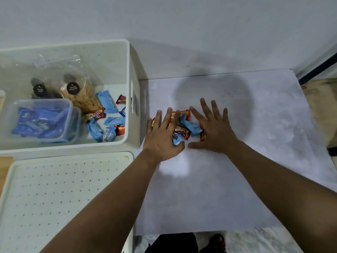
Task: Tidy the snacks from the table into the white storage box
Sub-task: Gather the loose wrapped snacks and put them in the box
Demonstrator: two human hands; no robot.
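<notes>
Head view, looking down: nearest lay a white perforated lid (60, 194) at lower left. Beyond it, two bare forearms reached over a white table (237, 179). The left hand (162, 137) and right hand (215, 132) lay flat with fingers spread wide, bracketing and partly covering a small pile of red and blue snack packets (184, 125) on the table. Farther left stood the white storage box (134, 61), holding more wrapped snacks, a clear tub (45, 119) of blue packets and bagged crackers (82, 95).

Pale wall (182, 19) behind white table (237, 170).
</notes>
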